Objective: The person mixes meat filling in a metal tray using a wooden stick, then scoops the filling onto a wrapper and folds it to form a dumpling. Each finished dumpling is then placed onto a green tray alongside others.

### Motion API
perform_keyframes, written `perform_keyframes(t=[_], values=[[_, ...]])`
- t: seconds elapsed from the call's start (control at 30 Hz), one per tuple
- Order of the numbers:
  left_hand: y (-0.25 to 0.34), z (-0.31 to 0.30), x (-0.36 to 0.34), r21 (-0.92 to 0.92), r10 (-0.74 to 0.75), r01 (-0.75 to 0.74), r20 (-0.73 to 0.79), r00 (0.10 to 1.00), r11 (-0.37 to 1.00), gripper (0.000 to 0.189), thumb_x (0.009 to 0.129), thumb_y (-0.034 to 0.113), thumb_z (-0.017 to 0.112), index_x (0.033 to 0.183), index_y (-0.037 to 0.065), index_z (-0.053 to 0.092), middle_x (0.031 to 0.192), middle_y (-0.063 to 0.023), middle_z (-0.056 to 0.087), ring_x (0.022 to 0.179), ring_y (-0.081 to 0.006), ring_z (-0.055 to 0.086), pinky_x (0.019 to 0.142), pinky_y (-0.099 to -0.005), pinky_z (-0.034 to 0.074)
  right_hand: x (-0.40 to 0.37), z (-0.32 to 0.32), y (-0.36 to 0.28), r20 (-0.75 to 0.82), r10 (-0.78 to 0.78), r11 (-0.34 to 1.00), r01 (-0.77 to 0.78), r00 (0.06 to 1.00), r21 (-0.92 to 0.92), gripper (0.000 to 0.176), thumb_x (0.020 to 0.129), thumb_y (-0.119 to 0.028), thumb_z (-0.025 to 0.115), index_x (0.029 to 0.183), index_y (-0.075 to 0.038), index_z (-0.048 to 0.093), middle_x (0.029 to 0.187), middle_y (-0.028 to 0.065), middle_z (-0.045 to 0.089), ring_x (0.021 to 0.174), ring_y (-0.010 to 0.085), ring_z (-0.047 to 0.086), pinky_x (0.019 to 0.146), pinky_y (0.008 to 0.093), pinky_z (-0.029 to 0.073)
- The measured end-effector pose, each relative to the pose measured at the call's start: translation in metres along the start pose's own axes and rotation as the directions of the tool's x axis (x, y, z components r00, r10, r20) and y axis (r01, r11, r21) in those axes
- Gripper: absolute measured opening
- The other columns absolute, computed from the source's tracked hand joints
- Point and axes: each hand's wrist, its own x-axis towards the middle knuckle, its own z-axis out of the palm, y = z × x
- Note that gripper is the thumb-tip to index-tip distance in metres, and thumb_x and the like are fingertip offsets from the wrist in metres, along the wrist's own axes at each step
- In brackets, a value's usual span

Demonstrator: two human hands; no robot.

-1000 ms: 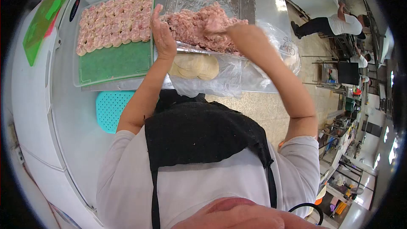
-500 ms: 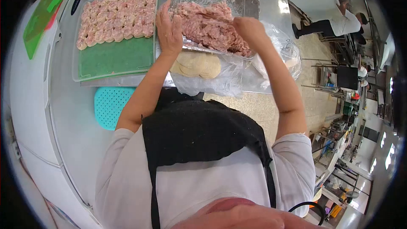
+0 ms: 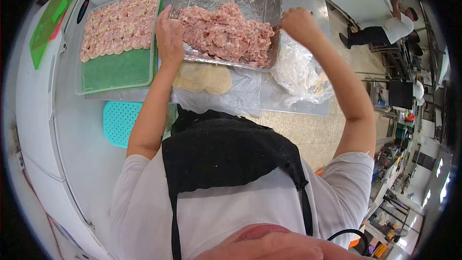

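Note:
My left hand [image 3: 169,37] is upright at the left edge of the metal tray [image 3: 231,61], its fingers curled together; what lies inside them is hidden. Pink ground meat [image 3: 226,36] is heaped in the tray. Over the tray's right edge, my right hand [image 3: 301,25] is closed on a thin utensil [image 3: 277,28], of which only a short dark part shows. Round pale wrappers [image 3: 204,78] lie on plastic just below the tray. Filled pieces stand in rows [image 3: 120,26] in a clear container [image 3: 79,74] with a green base, left of my left hand.
A clear plastic bag [image 3: 301,74] lies on the metal table [image 3: 317,31], right of the tray. Below the table's left part is a turquoise perforated basket [image 3: 120,123]. A person [image 3: 392,29] in a white top stands at the upper right, well away from my hands.
My right hand has moved up and right, from above the meat to the tray's right edge, and the utensil has left the meat. My left hand's fingers are drawn closer together.

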Motion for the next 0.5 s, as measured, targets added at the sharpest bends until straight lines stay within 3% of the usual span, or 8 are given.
perform_keyframes(t=[0.07,0.13,0.27,0.33,0.5], values=[[-0.001,0.002,0.000,0.002,0.008,-0.008,-0.016,1.000,1.000,0.051,0.100,0.037,0.037,0.132,-0.002,0.046,0.132,-0.0207,0.049,0.123,-0.0382,0.045,0.106,-0.0435,0.032,0.000,0.013,0.001,-0.047,-0.068,0.997,0.070,0.997,0.041,0.020,0.081,-0.030,0.066,0.080,-0.011,0.071,0.080,0.0031,0.066,0.083,0.0239,0.065,0.070,0.0373,0.052],[0.001,0.003,-0.001,-0.032,-0.055,0.054,-0.027,0.998,0.998,0.054,0.100,0.039,0.036,0.133,-0.002,0.045,0.133,-0.0211,0.048,0.123,-0.0377,0.044,0.107,-0.0429,0.031,-0.010,0.006,0.007,-0.021,-0.013,0.951,0.019,1.000,0.309,0.019,0.082,-0.031,0.065,0.082,-0.013,0.072,0.083,0.0024,0.065,0.083,0.0229,0.065,0.069,0.0385,0.052],[0.002,0.005,-0.001,0.003,-0.014,0.014,-0.049,0.999,1.000,0.056,0.099,0.041,0.036,0.134,-0.003,0.044,0.133,-0.0215,0.048,0.124,-0.0368,0.044,0.107,-0.0422,0.031,-0.009,0.020,0.006,-0.014,-0.061,0.899,0.061,0.998,0.434,0.019,0.082,-0.033,0.065,0.084,-0.015,0.071,0.083,0.0024,0.065,0.083,0.0236,0.065,0.069,0.0393,0.052],[0.003,0.004,-0.001,0.012,-0.018,0.018,-0.043,0.999,1.000,0.058,0.099,0.042,0.036,0.134,-0.004,0.043,0.133,-0.0216,0.048,0.124,-0.0363,0.044,0.107,-0.0415,0.031,-0.002,0.032,-0.012,-0.098,-0.125,0.777,0.159,0.987,0.610,0.019,0.080,-0.032,0.067,0.087,-0.014,0.070,0.083,0.0033,0.065,0.083,0.0251,0.064,0.068,0.0398,0.052],[0.007,0.003,-0.002,0.020,-0.049,0.050,-0.041,0.998,0.999,0.060,0.098,0.043,0.037,0.135,-0.004,0.042,0.133,-0.0215,0.048,0.125,-0.0353,0.043,0.108,-0.0409,0.029,0.021,0.038,-0.021,-0.115,-0.202,0.751,0.229,0.973,0.619,0.020,0.079,-0.027,0.066,0.092,-0.012,0.070,0.085,0.0046,0.065,0.083,0.0275,0.064,0.067,0.0416,0.051]])
